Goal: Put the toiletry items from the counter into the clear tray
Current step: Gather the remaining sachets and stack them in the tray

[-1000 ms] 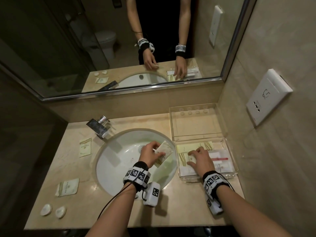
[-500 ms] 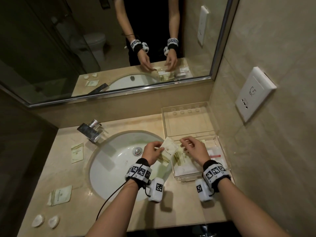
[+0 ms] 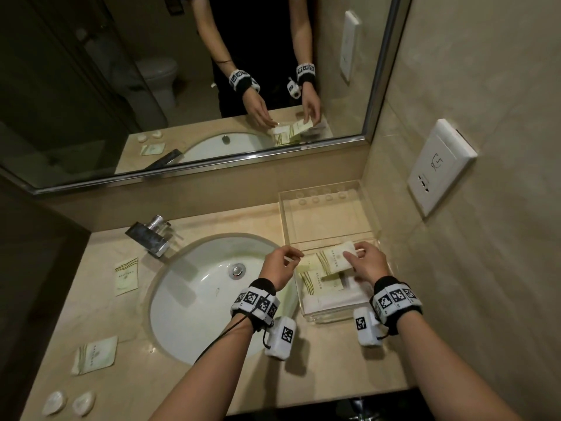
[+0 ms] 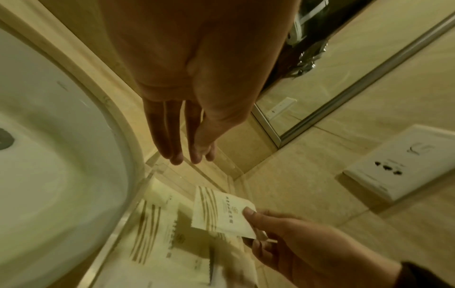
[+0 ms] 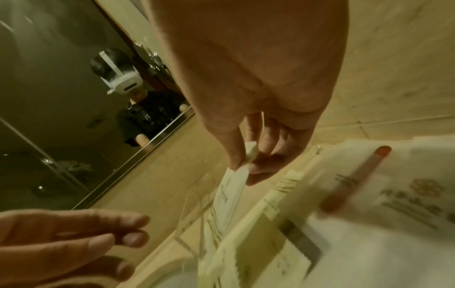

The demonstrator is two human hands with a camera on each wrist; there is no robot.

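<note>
1. Our right hand [image 3: 368, 264] pinches a cream sachet [image 3: 334, 259] between thumb and fingers, holding it over the near compartment of the clear tray [image 3: 329, 312], above packets already lying there.
2. Our left hand [image 3: 280, 267] hovers beside the tray's left wall, fingers relaxed and straight, holding nothing.
3. Step in hand, as we judge it: placing this sachet. It calls for lowering it flat, then letting go.
4. On the counter [image 3: 136, 329] two more sachets [image 3: 127, 276] and two small round soaps [image 3: 69, 404] await collection.
</note>
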